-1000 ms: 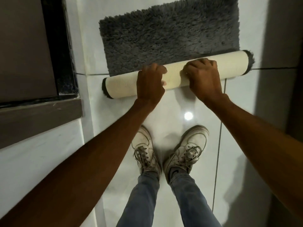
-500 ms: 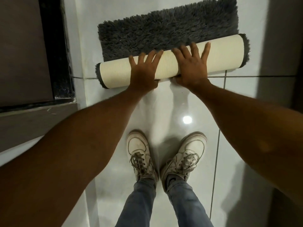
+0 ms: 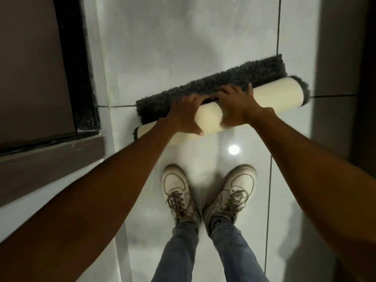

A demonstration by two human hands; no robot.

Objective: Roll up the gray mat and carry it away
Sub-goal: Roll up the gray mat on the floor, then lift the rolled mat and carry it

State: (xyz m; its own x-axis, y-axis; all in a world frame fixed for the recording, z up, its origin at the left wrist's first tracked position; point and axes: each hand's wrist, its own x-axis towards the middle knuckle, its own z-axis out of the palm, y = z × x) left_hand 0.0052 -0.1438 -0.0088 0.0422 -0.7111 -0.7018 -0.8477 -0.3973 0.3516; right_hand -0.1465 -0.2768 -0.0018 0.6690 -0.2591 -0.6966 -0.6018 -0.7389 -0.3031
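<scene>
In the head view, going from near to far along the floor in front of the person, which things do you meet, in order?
White sneakers → bright light reflection on the tile → cream rolled part of the gray mat, under the left hand and right hand → unrolled gray pile → bare floor tile.

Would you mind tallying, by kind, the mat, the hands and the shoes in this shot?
Gray mat, mostly rolled: 1
Hands: 2, the left hand and the right hand, both on the roll
White shoes: 2, one beside the other
Total: 5
</scene>
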